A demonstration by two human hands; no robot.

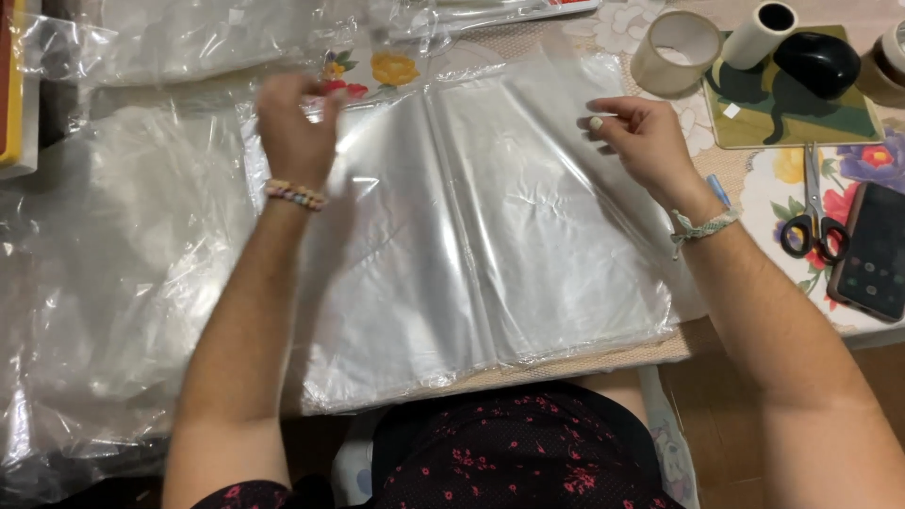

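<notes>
A stack of clear plastic bags (509, 236) lies flat on the table in front of me. My left hand (294, 132) is raised over the stack's far left corner, fingers pinched on the edge of the top plastic sheet (386, 188), which lifts and curves there. My right hand (641, 141) rests on the stack's far right part, fingers curled, thumb and forefinger pinching the film. Both wrists wear bead or thread bracelets.
More crumpled clear plastic (104, 273) covers the left side. At right: a tape roll (675, 52), a white roll (759, 33), a black mouse (816, 62) on a green pad (801, 118), scissors (813, 212), a phone (872, 250). A flowered tablecloth (782, 179) lies underneath.
</notes>
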